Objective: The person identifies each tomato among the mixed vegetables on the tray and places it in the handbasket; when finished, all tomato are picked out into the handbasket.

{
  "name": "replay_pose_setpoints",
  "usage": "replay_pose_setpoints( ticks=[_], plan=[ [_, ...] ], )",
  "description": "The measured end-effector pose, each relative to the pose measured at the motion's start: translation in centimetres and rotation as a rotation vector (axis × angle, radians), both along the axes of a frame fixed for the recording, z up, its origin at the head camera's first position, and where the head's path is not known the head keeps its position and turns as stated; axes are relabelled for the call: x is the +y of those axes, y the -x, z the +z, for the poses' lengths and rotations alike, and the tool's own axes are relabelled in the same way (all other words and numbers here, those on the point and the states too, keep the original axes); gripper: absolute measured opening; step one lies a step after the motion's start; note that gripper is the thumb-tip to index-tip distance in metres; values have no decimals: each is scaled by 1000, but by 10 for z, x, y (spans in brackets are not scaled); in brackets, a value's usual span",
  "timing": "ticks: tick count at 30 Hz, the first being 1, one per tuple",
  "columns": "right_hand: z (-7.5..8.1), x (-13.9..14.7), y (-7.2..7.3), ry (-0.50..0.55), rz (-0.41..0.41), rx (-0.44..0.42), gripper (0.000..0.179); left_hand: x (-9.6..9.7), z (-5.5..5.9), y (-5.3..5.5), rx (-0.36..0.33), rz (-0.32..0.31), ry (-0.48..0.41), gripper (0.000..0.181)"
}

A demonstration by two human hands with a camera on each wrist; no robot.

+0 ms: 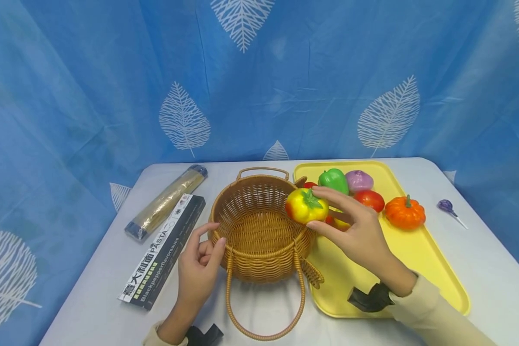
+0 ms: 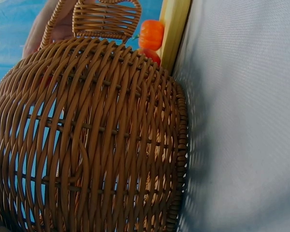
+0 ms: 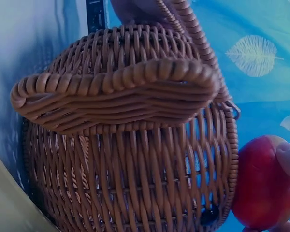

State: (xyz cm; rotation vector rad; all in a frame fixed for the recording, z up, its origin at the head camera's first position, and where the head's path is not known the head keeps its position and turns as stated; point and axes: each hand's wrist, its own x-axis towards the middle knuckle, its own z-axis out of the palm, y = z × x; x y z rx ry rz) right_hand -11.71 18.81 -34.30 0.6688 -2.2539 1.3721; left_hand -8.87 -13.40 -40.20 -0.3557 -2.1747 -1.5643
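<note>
Golden-brown wicker makes up the round basket point(image 1: 261, 266) on the white counter point(image 1: 112, 293), its woven bottom visible through the wide mouth. One handle stands up at the far side; the other lies folded down toward the near edge. At the basket's right side, the right hand point(image 1: 363, 235) grasps a yellow-and-red fruit point(image 1: 304, 206) between thumb and fingers, its green leafy cap turned up. The fruit is over the right part of the rim (whether it touches the wicker, I cannot tell). The left hand point(image 1: 199, 269) pinches the basket's near left rim with thumb and forefinger, the other fingers curled in.

To the right, a yellow tray point(image 1: 415, 269) reaches from the far edge toward the near side, partly under the right forearm. Near its far end sit a green pepper point(image 1: 334, 181) and, just right of it, a purple onion point(image 1: 360, 181); a red tomato point(image 1: 369, 200) lies on their near side. An orange pumpkin point(image 1: 404, 212) sits at the tray's right edge, and a purple-wrapped lollipop point(image 1: 446, 206) lies on the counter farther right. More red and yellow pieces show partly behind the right hand.

Left of the basket, a black-and-white pasta box point(image 1: 164, 252) lies at a slant, with a clear pack of noodles point(image 1: 167, 202) on its far left side. Beyond the counter hangs a blue cloth point(image 1: 285, 115) printed with white leaves.
</note>
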Motion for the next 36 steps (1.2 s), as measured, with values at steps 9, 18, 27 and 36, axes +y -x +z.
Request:
replay_pose_setpoints(
  ticks=[9,18,27,36],
  plan=[
    [-2,-11,6,-18,7,80,65,-1,-2,0,-4,-4,-1,32],
    [-6,-23,8,-12,67,81,62,0,-1,0,-6,3,-4,32],
    [-10,-29,11,-154,30,140,62,0,-1,-1,3,3,-1,32],
    [-10,-29,10,-200,20,138,60,0,-2,0,11,0,2,33]
  ],
)
